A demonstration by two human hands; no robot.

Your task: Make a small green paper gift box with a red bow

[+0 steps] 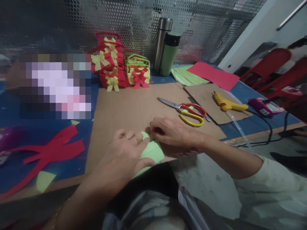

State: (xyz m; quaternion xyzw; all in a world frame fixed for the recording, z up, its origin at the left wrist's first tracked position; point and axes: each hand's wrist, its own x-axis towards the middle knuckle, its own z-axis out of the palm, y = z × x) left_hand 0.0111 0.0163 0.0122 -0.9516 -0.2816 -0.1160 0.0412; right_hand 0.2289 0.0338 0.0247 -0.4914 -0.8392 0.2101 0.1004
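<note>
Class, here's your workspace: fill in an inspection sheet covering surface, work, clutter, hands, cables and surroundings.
Surface: cardboard on a blue table.
Work: green paper at the cardboard's near edge.
Clutter: red cutout and paper scrap left; scissors and glue gun right; baskets with bows at the back.
Hands: left hand holds the green paper; right hand curled beside it, grip unclear.
Cables: black cable near the glue gun.
Surroundings: perforated panel behind; red chairs right.

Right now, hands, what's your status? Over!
Left hand on light green paper. Right hand curled at its far edge. Scissors beyond right hand, seemingly not blocking.
</note>
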